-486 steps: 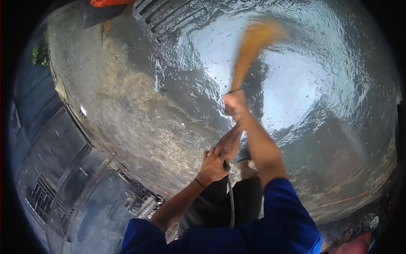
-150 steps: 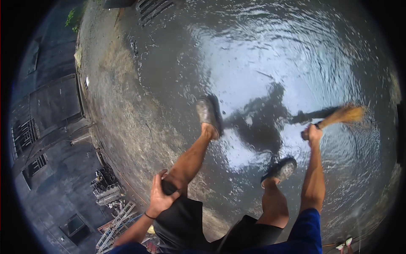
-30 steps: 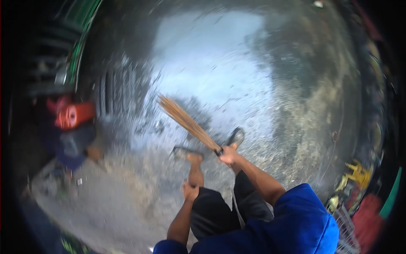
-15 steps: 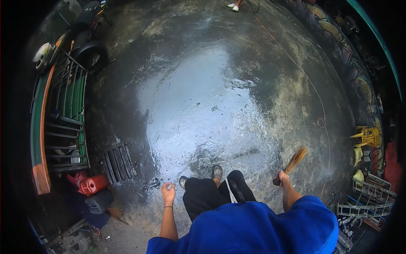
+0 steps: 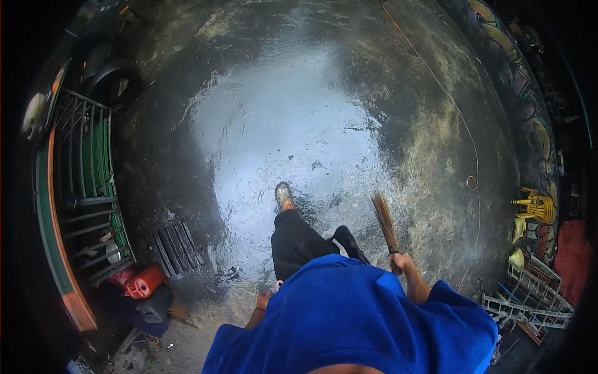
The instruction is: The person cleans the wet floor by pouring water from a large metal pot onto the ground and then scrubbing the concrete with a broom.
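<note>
In my right hand [image 5: 403, 262] is a stick broom [image 5: 384, 222], its fingers wrapped round the short handle end. The brown bristles point away from me, slightly left, over the wet floor [image 5: 280, 124]. My left hand [image 5: 264, 302] is low beside my hip, partly covered by my blue shirt. Its fingers are too hidden to read, and I make out nothing in it. My left foot, in a grey shoe [image 5: 283, 194], is stepped forward on the shiny wet patch.
A metal drain grate [image 5: 178, 248] lies left of me. Beyond it stand a metal rack [image 5: 93, 202], a red jerrycan [image 5: 144, 282] and a tyre [image 5: 115, 84]. A thin orange hose [image 5: 468, 134] runs along the right. Yellow stools [image 5: 537, 207] and metal frames [image 5: 529, 305] line the right side.
My left foot has stepped forward. The broom has swung left, its bristles now pointing more straight ahead. My left hand has dropped back beside my shirt. The person's feet at the top have left view.
</note>
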`<state>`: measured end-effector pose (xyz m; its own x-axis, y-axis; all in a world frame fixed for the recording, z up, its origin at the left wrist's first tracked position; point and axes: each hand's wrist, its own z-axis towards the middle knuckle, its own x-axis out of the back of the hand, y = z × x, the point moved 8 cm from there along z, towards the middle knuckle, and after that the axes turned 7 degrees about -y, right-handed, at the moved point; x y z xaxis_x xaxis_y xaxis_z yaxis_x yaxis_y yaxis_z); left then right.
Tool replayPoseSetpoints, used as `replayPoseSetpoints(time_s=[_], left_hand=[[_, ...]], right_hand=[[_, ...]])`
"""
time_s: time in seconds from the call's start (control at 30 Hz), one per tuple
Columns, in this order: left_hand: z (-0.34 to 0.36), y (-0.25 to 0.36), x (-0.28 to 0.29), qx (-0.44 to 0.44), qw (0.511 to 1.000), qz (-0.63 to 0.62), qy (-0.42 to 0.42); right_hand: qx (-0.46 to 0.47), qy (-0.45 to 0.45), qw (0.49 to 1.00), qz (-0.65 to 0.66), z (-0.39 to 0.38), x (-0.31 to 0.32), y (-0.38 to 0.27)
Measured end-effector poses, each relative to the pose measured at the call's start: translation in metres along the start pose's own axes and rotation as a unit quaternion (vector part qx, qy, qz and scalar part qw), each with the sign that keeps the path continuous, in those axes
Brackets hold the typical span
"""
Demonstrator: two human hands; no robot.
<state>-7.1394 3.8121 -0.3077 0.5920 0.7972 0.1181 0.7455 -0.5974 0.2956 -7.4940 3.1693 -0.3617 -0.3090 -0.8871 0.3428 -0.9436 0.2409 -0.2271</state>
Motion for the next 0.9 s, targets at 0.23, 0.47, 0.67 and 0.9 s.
replayPoseSetpoints(time_s=[0.23,0.47,0.67,0.9], left_hand=[[0.107,0.345,0.089,-0.220,0.974,0.004,0.046],[0.069,0.670,0.028,-0.341,0.935,-0.041,0.093],[0.211,0.620,-0.134,-0.226,0.957,0.154,0.093],[0.256,0.531,-0.312,0.080,0.983,0.136,0.097]], right_hand=[[-0.003,0.021,0.999,-0.028,-0.025,0.027,-0.219],[0.046,0.033,0.991,0.118,0.018,0.114,-0.433],[0.082,-0.062,0.982,0.161,0.247,0.198,-0.561],[0.112,0.041,0.992,0.049,0.601,0.367,-0.782]])
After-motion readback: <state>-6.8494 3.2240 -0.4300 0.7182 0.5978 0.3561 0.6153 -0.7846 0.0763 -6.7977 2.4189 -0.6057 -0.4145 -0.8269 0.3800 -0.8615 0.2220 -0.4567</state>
